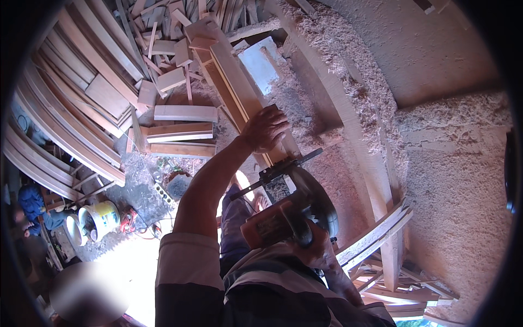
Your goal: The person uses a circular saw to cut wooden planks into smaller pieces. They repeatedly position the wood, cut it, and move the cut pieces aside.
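My left hand [265,129] is closed over the edges of a wooden plank [239,76], which slants from the upper middle down toward me. My right hand [316,245] grips the rear handle of a circular saw [272,222] with an orange motor housing and a dark blade guard. The saw's metal base and guide bar lie at the plank's near end, just below my left hand. Whether the blade touches the wood is hidden. A small wood block [202,43] sits against the plank's far end.
Long boards [76,103] are stacked at the left, and offcuts [171,79] are piled at the back. Short timbers [182,133] lie left of my arm. A bucket [99,219] and a power strip [163,193] stand lower left. Shavings cover a heavy beam [354,117] at right.
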### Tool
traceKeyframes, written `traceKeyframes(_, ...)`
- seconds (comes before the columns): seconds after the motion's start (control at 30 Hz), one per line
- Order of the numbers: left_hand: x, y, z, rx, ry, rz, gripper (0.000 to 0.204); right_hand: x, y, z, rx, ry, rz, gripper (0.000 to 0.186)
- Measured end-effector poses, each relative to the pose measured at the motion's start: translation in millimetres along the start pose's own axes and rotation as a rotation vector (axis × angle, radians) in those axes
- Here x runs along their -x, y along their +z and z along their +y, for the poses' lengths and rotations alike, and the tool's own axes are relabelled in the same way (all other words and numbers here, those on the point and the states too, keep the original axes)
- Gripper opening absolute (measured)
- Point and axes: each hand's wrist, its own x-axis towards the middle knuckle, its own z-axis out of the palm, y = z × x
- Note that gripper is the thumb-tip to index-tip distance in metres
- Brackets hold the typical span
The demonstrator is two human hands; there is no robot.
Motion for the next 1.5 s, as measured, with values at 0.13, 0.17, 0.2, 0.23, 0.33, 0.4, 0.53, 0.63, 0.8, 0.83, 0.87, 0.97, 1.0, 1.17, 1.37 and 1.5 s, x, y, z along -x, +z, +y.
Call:
traceKeyframes(0.13,-1.1,0.0,0.3,-0.005,-0.026,-0.039,0.038,-2.2,1.3,-1.3,0.043,0.054,-0.017,0.052)
traceKeyframes(0.17,-1.3,1.7,0.9,0.007,-0.035,-0.037,0.038,-0.5,0.9,-0.1,0.058,0.081,-0.016,0.048)
traceKeyframes(0.2,-1.7,1.8,1.6,0.035,-0.035,-0.012,0.033,1.6,2.3,3.6,0.069,0.082,0.004,0.044)
traceKeyframes(0.23,-1.8,1.7,1.7,0.040,-0.026,0.014,0.031,3.7,3.7,9.8,0.079,0.083,0.024,0.040)
traceKeyframes(0.33,0.6,8.1,-1.4,0.019,0.033,0.133,0.027,4.3,5.8,11.7,0.075,0.123,0.043,0.033)
traceKeyframes(0.4,0.4,7.5,-1.1,-0.001,0.027,0.120,0.028,3.9,8.0,11.6,0.085,0.143,0.054,0.031)
traceKeyframes(0.53,2.7,7.0,-4.8,-0.024,0.038,0.126,0.029,3.2,11.2,14.8,0.114,0.126,0.068,0.031)
traceKeyframes(0.63,0.2,6.0,-13.3,0.005,0.051,0.084,0.028,1.8,9.8,21.4,0.130,0.075,0.073,0.031)
traceKeyframes(0.8,-2.9,8.4,-20.0,0.028,0.055,0.051,0.028,-1.3,11.1,23.9,0.140,0.038,0.097,0.030)
traceKeyframes(0.83,-3.5,8.7,-22.7,0.038,0.057,0.043,0.028,-2.9,12.7,20.4,0.119,0.041,0.107,0.031)
traceKeyframes(0.87,-4.2,9.2,-25.0,0.048,0.061,0.036,0.028,-4.7,13.8,18.1,0.098,0.044,0.119,0.031)
traceKeyframes(0.97,-2.7,13.6,-29.8,0.019,0.075,0.163,0.021,-6.1,10.8,25.4,0.049,0.090,0.112,0.032)
traceKeyframes(1.0,-2.1,16.1,-32.4,0.028,0.081,0.192,0.021,-8.1,11.0,23.1,0.061,0.072,0.104,0.033)
traceKeyframes(1.17,-3.2,10.3,-39.6,0.003,0.083,0.196,0.021,-14.9,14.4,20.2,0.203,0.006,0.125,0.034)
traceKeyframes(1.37,-8.4,-4.8,-51.8,0.057,0.067,0.090,0.028,-32.6,17.2,1.3,0.131,0.088,0.087,0.036)
traceKeyframes(1.5,-9.8,-8.3,-68.3,0.111,0.057,0.098,0.030,-44.8,15.9,-10.9,0.168,0.091,0.047,0.039)
